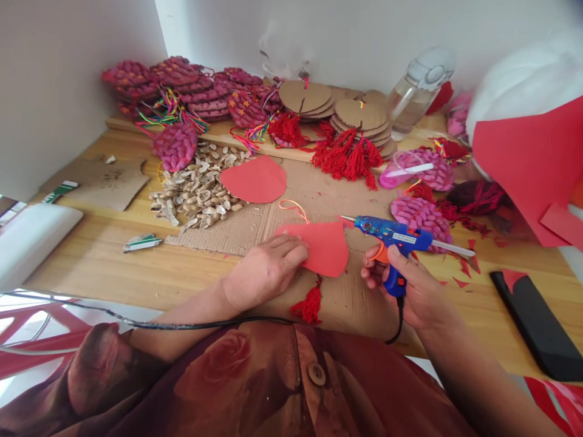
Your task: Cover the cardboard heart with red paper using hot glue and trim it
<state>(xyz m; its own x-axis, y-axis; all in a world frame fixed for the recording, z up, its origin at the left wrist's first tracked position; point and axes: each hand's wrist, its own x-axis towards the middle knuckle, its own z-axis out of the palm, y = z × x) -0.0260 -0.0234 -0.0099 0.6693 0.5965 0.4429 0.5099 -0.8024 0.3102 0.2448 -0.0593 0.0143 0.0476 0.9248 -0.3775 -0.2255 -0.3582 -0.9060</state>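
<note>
A red paper piece [325, 249] lies on the cardboard sheet in front of me. My left hand [271, 264] rests on its left side, fingers together and bent, holding it down. From under the paper an orange cord loop [295, 209] sticks out at the far edge and a red tassel [310, 303] at the near edge. To the right, my right hand [410, 276] grips a blue hot glue gun [392, 233], fingers by its orange trigger. The nozzle points left, just above the paper's upper right corner. A white glue stick [453, 247] juts from its back.
Peanut shells [200, 188] and another red paper piece [255, 179] lie beyond my left hand. Behind are pink braided discs [195, 91], cardboard discs [305, 97] with red tassels [348, 158], and a water bottle [416, 91]. A black phone [537, 321] lies right; the gun's cord [182, 326] crosses my left forearm.
</note>
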